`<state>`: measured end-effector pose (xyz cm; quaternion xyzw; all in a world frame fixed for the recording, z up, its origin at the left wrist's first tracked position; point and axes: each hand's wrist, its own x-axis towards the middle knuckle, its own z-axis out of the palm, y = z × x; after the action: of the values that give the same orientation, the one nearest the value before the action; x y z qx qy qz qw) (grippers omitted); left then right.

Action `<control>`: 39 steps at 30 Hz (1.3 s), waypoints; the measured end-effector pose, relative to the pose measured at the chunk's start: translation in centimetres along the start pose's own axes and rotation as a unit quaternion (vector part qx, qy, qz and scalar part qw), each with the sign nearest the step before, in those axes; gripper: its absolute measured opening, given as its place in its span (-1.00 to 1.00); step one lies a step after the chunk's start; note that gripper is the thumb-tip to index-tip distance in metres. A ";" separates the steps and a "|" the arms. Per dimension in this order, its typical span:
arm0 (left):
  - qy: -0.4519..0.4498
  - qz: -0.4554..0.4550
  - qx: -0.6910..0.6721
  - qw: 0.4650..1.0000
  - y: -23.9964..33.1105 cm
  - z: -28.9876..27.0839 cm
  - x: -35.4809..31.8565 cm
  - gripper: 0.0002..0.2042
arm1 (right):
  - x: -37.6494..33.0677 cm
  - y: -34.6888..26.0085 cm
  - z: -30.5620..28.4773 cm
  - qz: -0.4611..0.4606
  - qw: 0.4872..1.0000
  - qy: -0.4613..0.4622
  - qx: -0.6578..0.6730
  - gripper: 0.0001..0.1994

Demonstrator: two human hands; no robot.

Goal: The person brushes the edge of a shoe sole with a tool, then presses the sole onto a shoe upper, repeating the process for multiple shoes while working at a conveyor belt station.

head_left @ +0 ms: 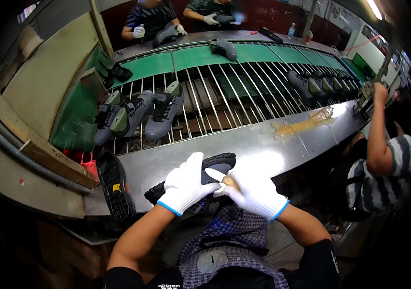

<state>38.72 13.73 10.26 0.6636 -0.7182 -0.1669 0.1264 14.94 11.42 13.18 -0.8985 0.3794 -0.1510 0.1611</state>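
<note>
This is a shoe factory workshop, an assembly line by its look: grey shoes on lasts [161, 126] stand along a bar-topped conveyor [205, 98] with a green strip [191, 60], a loose black outsole [114, 185] lies on the metal worktop [258, 137], and gloved co-workers [150, 19] handle shoes opposite.

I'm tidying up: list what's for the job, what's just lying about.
Job:
black-and-grey lugged footwear piece at white-gloved left hand
pale flat-bladed, tan-gripped tool in white-gloved right hand
likely yellow-patched black sole

Apparently lying about:
clear plastic bottle
small red-orange object
</note>
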 end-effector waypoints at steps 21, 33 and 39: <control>0.009 0.039 0.060 0.997 4.9 -1.7 4.2 -0.23 | 1.0 10.3 14.4 0.244 0.893 0.269 0.265 -0.50; 0.187 -0.113 -0.224 0.950 -7.9 -7.5 -12.6 -0.10 | 0.7 3.2 13.0 0.213 0.825 0.071 0.519 -0.81; 0.136 -0.145 -0.049 0.979 -10.6 -3.5 -12.7 -0.19 | 3.0 2.2 11.9 0.227 0.871 0.010 0.436 -0.70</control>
<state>50.86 25.43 9.67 0.7703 -0.5813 -0.1265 0.2296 20.22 9.91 2.04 -0.6246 0.4700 -0.2695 0.5624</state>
